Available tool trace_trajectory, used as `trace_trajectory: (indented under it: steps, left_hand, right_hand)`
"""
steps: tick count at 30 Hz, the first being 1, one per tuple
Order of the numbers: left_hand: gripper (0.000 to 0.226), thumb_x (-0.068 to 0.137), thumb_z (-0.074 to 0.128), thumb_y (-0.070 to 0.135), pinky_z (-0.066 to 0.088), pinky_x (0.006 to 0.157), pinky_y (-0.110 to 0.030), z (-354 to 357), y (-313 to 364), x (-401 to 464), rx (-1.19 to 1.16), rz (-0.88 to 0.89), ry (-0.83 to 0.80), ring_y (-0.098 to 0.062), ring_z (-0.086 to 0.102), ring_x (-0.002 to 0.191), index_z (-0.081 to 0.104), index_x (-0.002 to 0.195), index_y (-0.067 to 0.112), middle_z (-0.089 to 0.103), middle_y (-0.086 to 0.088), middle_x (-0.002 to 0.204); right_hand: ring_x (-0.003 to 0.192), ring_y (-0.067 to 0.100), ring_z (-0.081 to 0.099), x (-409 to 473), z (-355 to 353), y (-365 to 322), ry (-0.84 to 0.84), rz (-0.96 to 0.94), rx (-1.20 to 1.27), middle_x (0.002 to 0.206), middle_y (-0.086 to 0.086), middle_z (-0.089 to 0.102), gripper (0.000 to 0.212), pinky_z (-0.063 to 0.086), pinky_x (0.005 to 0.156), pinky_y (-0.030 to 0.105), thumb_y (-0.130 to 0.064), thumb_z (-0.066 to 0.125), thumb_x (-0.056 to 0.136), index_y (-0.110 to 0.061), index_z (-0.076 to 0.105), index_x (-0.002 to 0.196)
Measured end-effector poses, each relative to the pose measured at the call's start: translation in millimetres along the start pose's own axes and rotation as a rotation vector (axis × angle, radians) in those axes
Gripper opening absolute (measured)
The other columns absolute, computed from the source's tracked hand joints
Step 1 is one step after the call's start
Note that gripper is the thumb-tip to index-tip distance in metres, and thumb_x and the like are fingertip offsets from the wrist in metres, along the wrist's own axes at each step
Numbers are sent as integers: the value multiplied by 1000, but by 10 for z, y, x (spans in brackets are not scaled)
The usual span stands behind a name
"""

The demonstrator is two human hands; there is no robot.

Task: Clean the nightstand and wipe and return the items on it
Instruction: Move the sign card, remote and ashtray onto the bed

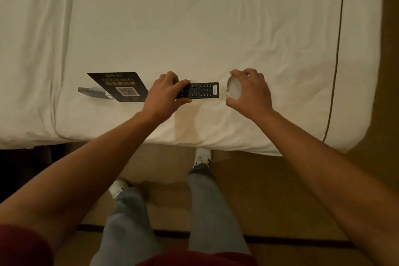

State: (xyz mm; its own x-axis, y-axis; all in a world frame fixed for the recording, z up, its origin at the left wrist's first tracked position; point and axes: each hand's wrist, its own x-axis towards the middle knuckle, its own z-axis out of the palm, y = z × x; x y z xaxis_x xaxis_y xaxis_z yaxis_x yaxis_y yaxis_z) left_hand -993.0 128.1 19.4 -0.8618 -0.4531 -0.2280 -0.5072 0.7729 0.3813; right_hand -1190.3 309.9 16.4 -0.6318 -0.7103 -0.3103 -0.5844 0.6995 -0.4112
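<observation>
Person stands at the edge of the bed [194, 28], both arms stretched out over the white sheet. Nightstand not in view.

Landmark: the TV remote [200, 90], lying flat on the sheet near the bed's front edge, long axis running left-right.

- Left hand [164, 95] grips the remote's left end, thumb on the near side, fingers curled over the far side. Can't tell whether the remote rests on the sheet or is just off it.
- Right hand [250, 90] is right of the remote, fingers curled round a white ashtray [234, 90], which is tipped so its bowl faces the remote. Ashtray and remote tip are just beside each other, not clearly touching.
- Left of the remote: black WiFi QR sign [121, 86] on a clear acrylic stand [95, 92], lying flat on the sheet, close to the left wrist.
- Below the remote: faint yellowish stain on the sheet, running to the bed edge.

Judgement: the items are parked on the bed and have yet to go back to the nightstand. No cloth in view.

Risks:
- Tipped ashtray could spill ash or residue onto the white sheet.
- Ashtray looks hard and smooth; held only at the rim, it could slip, and it is close enough to knock the remote.
- End grip on the remote leaves the long end free to droop or twist out.
- Left forearm could drag the sign on withdrawal.
</observation>
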Motion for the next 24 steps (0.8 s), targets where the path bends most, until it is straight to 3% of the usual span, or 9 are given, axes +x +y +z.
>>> trace_trajectory:
  steps: [12,24]
  left_hand:
    - [54,84,81,25,53,85,-48,434,-234,77,-62,-61,-83,-34,51,106,63,133,12,52,-16,114]
    - [53,83,81,28,52,82,-45,478,-314,104,-12,-103,-34,-35,50,114,66,132,14,54,-16,118]
  right_hand:
    - [119,33,50,-9,523,87,-33,-59,-145,134,8,52,86,44,95,43,-42,81,69,-23,48,146]
    - [123,32,49,46,675,72,-21,-69,-184,137,8,52,85,44,97,44,-47,82,71,-22,49,145]
